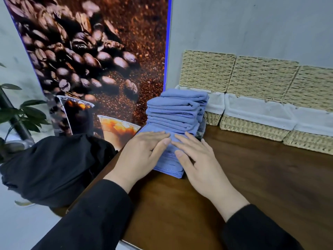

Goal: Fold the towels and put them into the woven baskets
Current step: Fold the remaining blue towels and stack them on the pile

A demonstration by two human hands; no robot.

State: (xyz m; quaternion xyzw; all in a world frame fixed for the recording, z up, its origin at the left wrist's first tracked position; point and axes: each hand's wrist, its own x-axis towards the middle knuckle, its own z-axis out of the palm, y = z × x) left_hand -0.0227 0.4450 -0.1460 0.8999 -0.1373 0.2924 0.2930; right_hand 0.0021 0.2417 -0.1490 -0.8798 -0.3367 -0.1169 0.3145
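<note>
**Blue towel flat under both hands, baskets lined up behind**

Blue towel (171, 159) sits folded on the wooden table (261, 177), right at frame centre, and both hands are on top of it. Left hand (142, 154) lies flat, fingers straight and together, pressing down on the towel's left half. Right hand (196, 159) does the same on the right half, fingers straight, a bit spread, tips pointing to 11 o'clock. Neither hand grips anything; palms down, fingertips nearly meeting in the middle.

Just behind, at 12 o'clock from the hands, there's a stack of folded blue towels (174, 110), several layers high, touching the far edge of the pressed towel.

Containers now: three woven baskets w/ white cloth liners run along the grey wall from 1 to 3 o'clock. Left basket (214, 103) is partly hidden by the stack; can't tell what's inside. Middle basket (255, 121) and right basket (311, 134) show liner only from this angle. Each has a woven lid (207, 69) propped upright against the wall behind it.

At 10 o'clock, a coffee-bean poster (90, 60); at 9, a black cloth bundle (54, 168) and a green plant (23, 112).
</note>
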